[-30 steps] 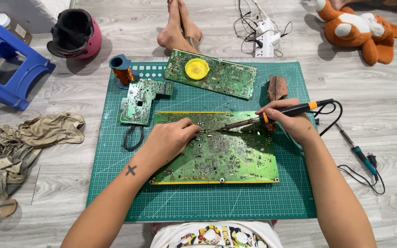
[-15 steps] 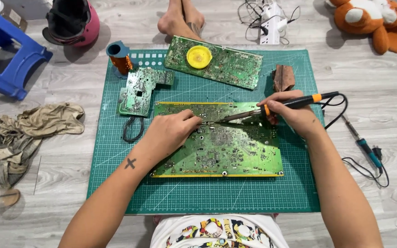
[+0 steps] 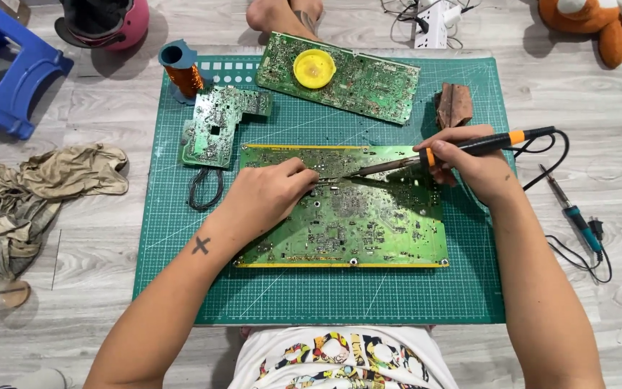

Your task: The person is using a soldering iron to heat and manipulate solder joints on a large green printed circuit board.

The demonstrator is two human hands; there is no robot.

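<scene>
Here, right hand (image 3: 469, 169) in closed grip on soldering iron (image 3: 462, 150), left hand (image 3: 271, 194) pinched over circuit board (image 3: 368, 223).

head view, steeply down, close

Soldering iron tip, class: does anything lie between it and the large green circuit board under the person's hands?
Nothing visible does. The soldering iron in the right hand slants down with its tip at the large circuit board. The left hand rests on the board just left of the tip, not under it.
</scene>
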